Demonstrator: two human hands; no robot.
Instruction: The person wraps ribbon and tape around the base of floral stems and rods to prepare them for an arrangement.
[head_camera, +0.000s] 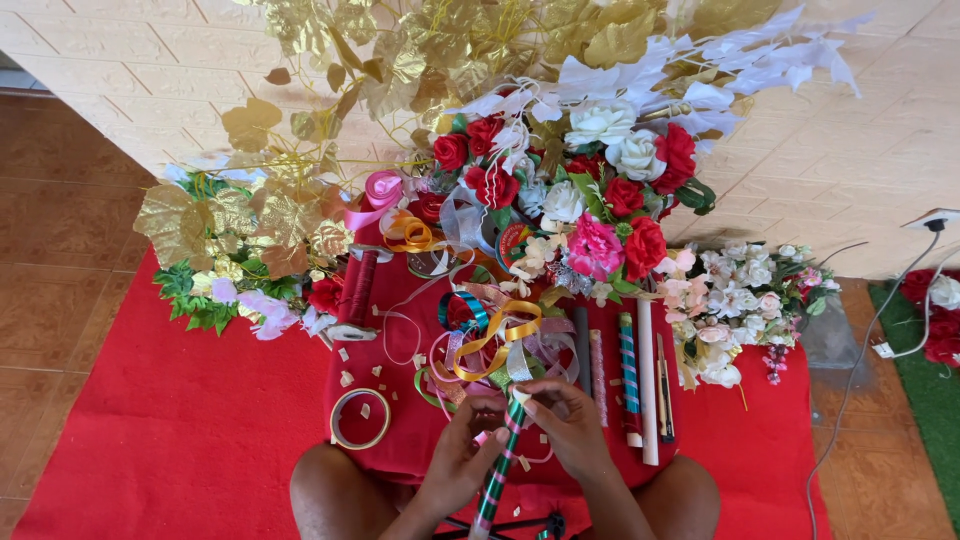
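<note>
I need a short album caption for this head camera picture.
Both hands, left and right, hold a green-striped stick above a red cloth with ribbons and artificial flowers.

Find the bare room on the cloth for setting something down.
Free: the red mat left of the tape ring, and the strip right of the white stick, below the pale flowers. Crowded: the ribbon tangle above both hands.

A green-and-red striped stick (497, 470) lies over a red cloth (180, 430), beside gold leaves (250, 215).
</note>
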